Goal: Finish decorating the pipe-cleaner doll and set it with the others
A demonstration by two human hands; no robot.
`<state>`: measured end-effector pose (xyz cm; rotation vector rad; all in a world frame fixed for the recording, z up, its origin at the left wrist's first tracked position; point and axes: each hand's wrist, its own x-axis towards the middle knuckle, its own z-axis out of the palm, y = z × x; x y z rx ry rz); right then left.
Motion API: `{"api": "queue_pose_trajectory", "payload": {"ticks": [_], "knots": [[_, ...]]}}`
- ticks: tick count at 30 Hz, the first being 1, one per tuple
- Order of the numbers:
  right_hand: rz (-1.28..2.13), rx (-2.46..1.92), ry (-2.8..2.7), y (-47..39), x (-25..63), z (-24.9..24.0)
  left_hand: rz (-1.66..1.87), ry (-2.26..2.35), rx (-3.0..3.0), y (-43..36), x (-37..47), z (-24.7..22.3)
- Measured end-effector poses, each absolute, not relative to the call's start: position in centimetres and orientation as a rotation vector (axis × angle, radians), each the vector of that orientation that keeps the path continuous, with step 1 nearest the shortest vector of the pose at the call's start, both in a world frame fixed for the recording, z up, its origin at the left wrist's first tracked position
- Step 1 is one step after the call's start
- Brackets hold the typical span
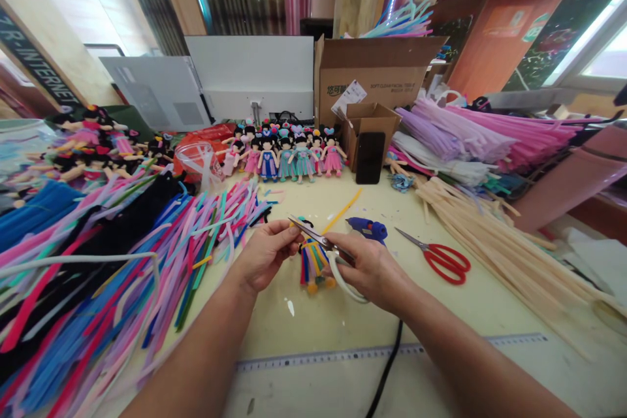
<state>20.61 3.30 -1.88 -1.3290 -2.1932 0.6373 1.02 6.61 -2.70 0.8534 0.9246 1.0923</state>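
My right hand (369, 268) is closed on scissors with pale handles (343, 274), whose metal blades (309, 230) point up and left toward my left fingertips. My left hand (272, 251) is closed in a pinch near the blade tips; what it pinches is too small to make out. Just below the blades, between my hands, lies a small doll (314, 264) with a striped skirt in red, blue and yellow and round orange feet. Its upper part is partly hidden by the scissors and fingers. A yellow stem (345, 209) slants behind the blades.
A blue glue gun (368, 228) and red-handled scissors (445, 262) lie right of my hands. Coloured stems (206, 235) spread at left, beige ones (490, 245) at right. Behind stand finished dolls (287, 160), a phone (370, 158) and a carton (377, 72). A ruler (333, 356) runs in front.
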Motion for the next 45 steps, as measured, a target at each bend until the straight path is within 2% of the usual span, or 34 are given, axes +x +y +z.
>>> {"api": "queue_pose_trajectory", "payload": {"ticks": [10,18,34,45], "knots": [[0.769,-1.252,-2.096,3.6,20.8,-1.9,1.105,0.925,0.794,6.5,1.1,-2.6],[0.979,-1.249,-1.981,4.1,21.3,-2.9,1.248,0.985,0.717,6.7,1.0,-2.6],[0.659,-1.337,-2.116,3.5,20.0,-3.1,1.226,0.871,0.554,6.4,1.6,-2.3],[0.602,-1.363,-2.143,3.6,19.9,-3.1,1.214,0.864,0.506,6.0,1.8,-2.0]]}}
